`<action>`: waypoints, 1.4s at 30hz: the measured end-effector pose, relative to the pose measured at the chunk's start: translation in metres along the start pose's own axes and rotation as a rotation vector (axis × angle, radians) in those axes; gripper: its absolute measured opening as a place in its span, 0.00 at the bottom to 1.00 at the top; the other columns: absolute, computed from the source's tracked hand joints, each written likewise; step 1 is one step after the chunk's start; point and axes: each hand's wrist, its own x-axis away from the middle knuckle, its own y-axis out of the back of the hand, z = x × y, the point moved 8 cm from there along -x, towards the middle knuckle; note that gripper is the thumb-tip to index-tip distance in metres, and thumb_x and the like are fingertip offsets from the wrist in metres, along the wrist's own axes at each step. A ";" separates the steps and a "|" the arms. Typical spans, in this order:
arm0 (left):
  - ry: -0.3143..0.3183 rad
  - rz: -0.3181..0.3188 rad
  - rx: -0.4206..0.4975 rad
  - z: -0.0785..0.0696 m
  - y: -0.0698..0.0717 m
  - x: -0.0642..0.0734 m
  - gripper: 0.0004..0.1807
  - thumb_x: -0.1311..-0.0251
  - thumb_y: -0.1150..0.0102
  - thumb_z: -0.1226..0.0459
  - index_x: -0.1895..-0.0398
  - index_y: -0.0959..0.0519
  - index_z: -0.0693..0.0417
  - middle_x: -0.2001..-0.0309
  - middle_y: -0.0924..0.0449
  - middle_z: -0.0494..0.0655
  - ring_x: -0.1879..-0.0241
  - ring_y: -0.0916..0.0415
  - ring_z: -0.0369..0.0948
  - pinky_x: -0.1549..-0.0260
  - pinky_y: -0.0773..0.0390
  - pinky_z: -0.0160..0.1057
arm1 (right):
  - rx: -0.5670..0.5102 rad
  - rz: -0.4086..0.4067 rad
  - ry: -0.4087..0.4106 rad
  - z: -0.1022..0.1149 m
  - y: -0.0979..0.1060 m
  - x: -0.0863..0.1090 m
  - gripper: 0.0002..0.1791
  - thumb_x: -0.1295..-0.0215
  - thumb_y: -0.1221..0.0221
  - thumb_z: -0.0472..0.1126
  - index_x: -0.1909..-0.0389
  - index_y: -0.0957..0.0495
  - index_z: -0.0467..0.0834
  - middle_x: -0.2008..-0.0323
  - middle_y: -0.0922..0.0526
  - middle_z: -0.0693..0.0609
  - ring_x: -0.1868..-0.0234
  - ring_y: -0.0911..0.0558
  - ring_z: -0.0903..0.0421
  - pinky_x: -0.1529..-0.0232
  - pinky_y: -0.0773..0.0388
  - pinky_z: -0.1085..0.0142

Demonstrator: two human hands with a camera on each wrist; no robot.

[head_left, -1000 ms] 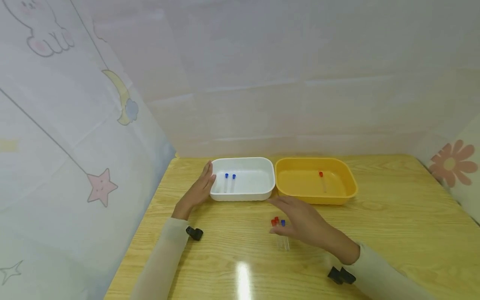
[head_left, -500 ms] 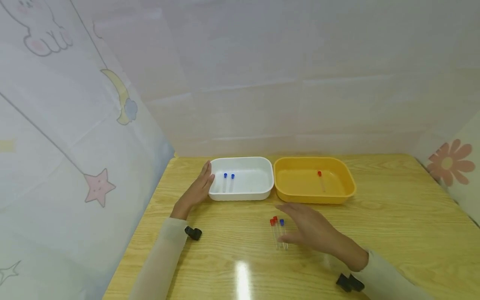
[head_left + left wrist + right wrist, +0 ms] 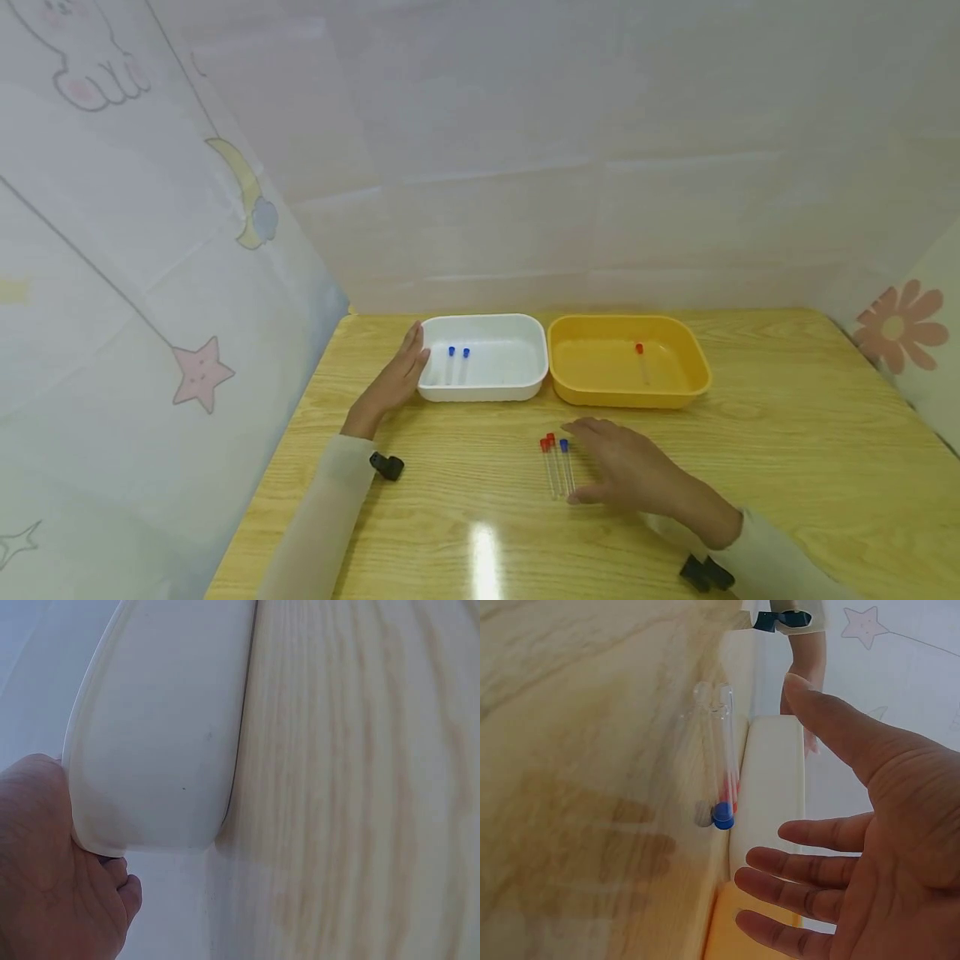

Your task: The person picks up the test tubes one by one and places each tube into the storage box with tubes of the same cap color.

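Note:
My left hand [image 3: 393,379] holds the left end of a white tray [image 3: 517,392]. In the left wrist view the hand [image 3: 64,870] lies around the rim of the tray [image 3: 157,735], with part of the thumb hidden behind it. My right hand [image 3: 633,467] is spread beside three capped clear tubes on the table. Two are red-capped tubes [image 3: 550,467]; the blue-capped tube [image 3: 567,468] lies nearest the hand. In the right wrist view nothing lies between the thumb and fingers of the hand [image 3: 900,847], and the blue-capped tube [image 3: 721,769] is apart from them.
Two blue-capped tubes [image 3: 458,367] lie inside the white tray. A yellow tray [image 3: 630,398] stands against its right side with one red-capped tube [image 3: 642,364] in it. Patterned sheets [image 3: 480,167] rise behind the wooden table [image 3: 420,500].
My right hand has drawn back to the right and toward me, uncovering the three tubes on the table. My left hand stays at the white tray.

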 end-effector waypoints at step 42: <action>0.026 0.004 0.000 0.001 0.001 0.001 0.38 0.17 0.77 0.47 0.19 0.68 0.62 0.18 0.77 0.50 0.20 0.72 0.50 0.24 0.60 0.54 | 0.067 0.038 -0.013 -0.004 -0.024 -0.003 0.55 0.53 0.26 0.67 0.32 0.30 0.36 0.34 0.28 0.39 0.36 0.27 0.39 0.44 0.24 0.41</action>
